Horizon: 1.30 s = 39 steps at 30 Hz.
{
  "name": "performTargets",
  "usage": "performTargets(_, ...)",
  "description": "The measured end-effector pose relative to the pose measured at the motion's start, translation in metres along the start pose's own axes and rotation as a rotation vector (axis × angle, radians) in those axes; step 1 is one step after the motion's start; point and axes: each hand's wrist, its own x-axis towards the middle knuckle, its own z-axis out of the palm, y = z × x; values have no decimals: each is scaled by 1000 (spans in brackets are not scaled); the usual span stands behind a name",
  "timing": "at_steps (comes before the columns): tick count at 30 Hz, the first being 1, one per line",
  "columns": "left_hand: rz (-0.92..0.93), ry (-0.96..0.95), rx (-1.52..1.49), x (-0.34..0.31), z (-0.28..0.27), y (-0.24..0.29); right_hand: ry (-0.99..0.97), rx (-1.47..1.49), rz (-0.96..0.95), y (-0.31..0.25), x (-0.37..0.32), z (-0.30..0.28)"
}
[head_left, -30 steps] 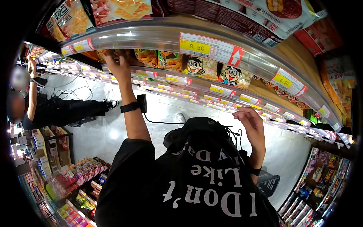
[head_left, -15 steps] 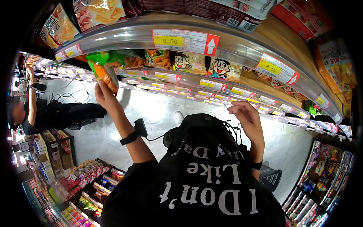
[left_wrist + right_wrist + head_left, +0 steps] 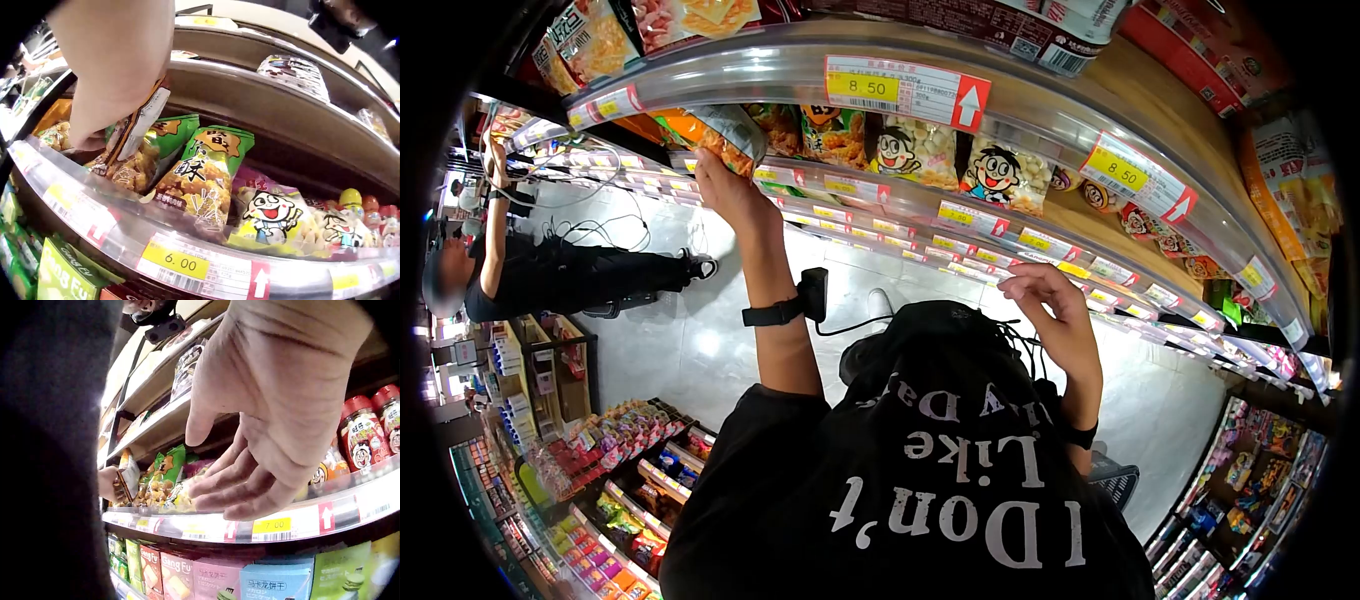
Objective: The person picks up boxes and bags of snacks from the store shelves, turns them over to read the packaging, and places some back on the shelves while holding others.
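My left hand [image 3: 735, 190] grips a snack bag [image 3: 718, 135] with orange and silvery sides at the shelf's front lip. In the left wrist view, the bag [image 3: 145, 119] stands tilted, its silvery edge towards the camera, and the hand hides its upper part. Beside it are green-topped bags of brown crunchy snacks [image 3: 212, 165], then bags with a cartoon face [image 3: 269, 212]. My right hand [image 3: 1055, 310] hangs in front of the shelves with loosely bent fingers and holds nothing; the right wrist view shows its palm side [image 3: 269, 419].
A clear shelf lip with price tags [image 3: 865, 88] curves across above the left hand. Boxed biscuits [image 3: 269, 581] line the shelf below. Another person [image 3: 570, 270] stands at the left, near loose cables. A basket [image 3: 1115, 480] is on the floor at right.
My left hand, first reaching into the shelf, brought the bag out past the front lip, then moved it back up to the shelf. My right hand has stayed nearly the same.
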Motion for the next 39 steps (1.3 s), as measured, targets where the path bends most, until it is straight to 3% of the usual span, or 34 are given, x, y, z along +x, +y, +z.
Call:
performTargets(9, -186, -41, -62, -42, -61, -3, 120, 29, 37, 7, -17, -16)
performTargets(12, -251, -163, -138, -59, -75, 2, 106, 21, 56, 6, -14, -15)
performTargets(14, -620, -237, -533, -78, -65, 15, 59, 8, 12, 4, -10, -12)
performTargets(15, -554, -435, -445, -93, -69, 13, 29, -29, -16, 3, -8, -11)
performTargets(16, -637, -507, -369, -98, -72, 14, 26, -30, -14, -1, -6, -8)
performTargets(18, -589, -560, -60, -123, -56, 30, -36, -81, -68, -11, -4, -2)
performTargets(20, -802, -884, 109, -119, -65, 23, -74, -85, -56, -17, -2, 1)
performTargets(21, -841, -950, 184, -125, -49, 30, -100, -68, -91, -23, -1, 4)
performTargets(22, -905, -1177, 212, -116, -41, 36, -124, -51, -125, -28, -2, 6)
performTargets(24, -998, -1208, 93, -137, -14, 47, -124, -10, -63, -32, -6, 8)
performTargets(25, -1078, -1292, 38, -139, -11, 46, -91, -8, -133, -36, -5, 11)
performTargets(27, -1127, -1297, 78, -144, -8, 42, -24, 93, -215, -33, -8, 16)
performTargets(30, -1156, -1314, 102, -148, 4, 50, -59, 256, -149, -25, -14, 10)
performTargets(32, -1180, -1303, 591, -145, 11, 63, -25, 239, -154, -23, -16, 8)
performTargets(39, -1174, -1402, 337, -159, -10, 23, 60, 350, -91, -20, -24, 4)
